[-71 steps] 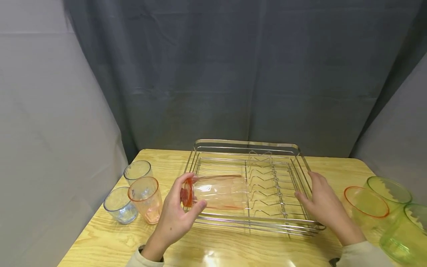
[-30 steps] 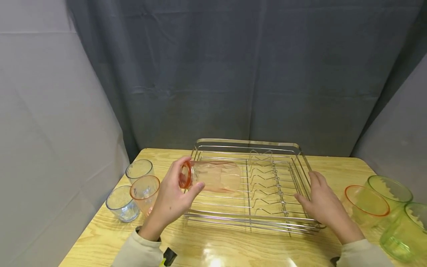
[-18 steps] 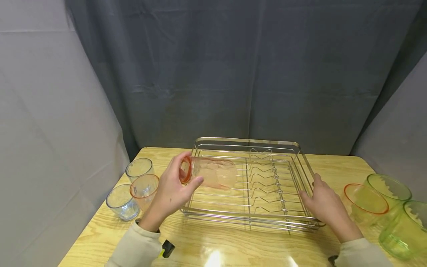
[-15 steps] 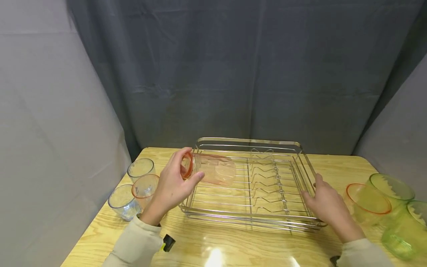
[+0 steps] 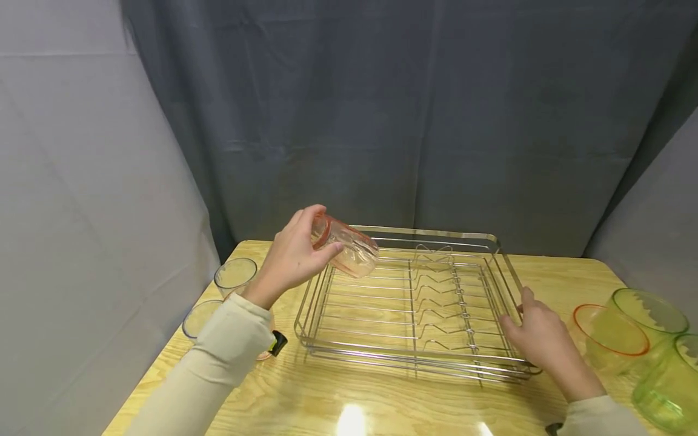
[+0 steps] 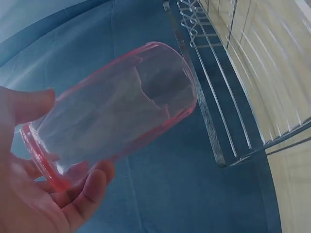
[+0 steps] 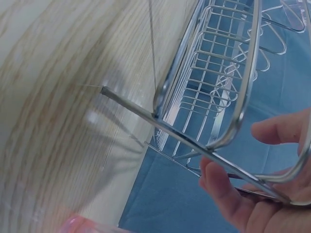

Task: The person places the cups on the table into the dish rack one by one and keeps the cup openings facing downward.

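Note:
My left hand holds a clear pink-orange drinking glass by its thick base, thumb on one side and fingers on the other. The glass lies nearly sideways, its mouth tilted down to the right, above the rack's back left part. In the left wrist view, the glass overlaps a rail of the rack. A metal wire dish rack sits on the wooden table. At its right side my right hand grips the rail; the right wrist view shows fingers curled under the wire.
Two blue-rimmed glasses stand at the left, partly behind my left sleeve, which hides most of an orange-rimmed glass. Right of the rack are another orange-rimmed glass and two green glasses. A dark curtain hangs behind.
My left hand has risen and moved away toward the back with the glass, whose mouth has tipped downward. My left forearm now covers the left-hand glasses more. The right hand stays on the rack.

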The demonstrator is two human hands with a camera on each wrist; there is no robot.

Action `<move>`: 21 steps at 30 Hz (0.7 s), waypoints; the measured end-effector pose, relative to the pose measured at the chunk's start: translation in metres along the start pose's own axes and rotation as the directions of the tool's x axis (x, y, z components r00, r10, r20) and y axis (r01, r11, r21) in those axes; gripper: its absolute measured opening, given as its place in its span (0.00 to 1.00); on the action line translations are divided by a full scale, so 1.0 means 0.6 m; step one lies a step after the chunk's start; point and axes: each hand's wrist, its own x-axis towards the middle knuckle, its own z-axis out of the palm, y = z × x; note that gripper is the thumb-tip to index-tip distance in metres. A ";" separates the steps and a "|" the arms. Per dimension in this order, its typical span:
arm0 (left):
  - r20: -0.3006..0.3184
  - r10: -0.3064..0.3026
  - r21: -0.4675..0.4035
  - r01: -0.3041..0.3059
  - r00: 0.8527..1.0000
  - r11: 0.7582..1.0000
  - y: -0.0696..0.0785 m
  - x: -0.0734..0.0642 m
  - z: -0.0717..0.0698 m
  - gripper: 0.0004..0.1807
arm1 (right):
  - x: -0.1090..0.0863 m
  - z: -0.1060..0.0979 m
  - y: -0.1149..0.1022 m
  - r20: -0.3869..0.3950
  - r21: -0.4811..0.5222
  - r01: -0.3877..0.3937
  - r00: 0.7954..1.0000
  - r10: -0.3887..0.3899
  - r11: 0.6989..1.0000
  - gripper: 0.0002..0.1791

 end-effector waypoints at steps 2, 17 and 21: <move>0.013 0.001 0.029 -0.001 1.000 1.000 0.005 0.013 -0.002 0.39 | -0.003 0.001 0.002 -0.003 -0.002 -0.003 1.000 0.003 1.000 0.42; 0.138 -0.056 0.134 0.037 0.989 0.990 0.015 0.066 0.017 0.39 | 0.001 0.000 -0.002 0.004 0.009 -0.012 1.000 0.011 1.000 0.43; 0.163 -0.095 0.151 0.070 0.982 0.986 0.012 0.083 0.029 0.40 | 0.001 -0.003 -0.002 0.006 0.003 -0.016 1.000 0.016 1.000 0.43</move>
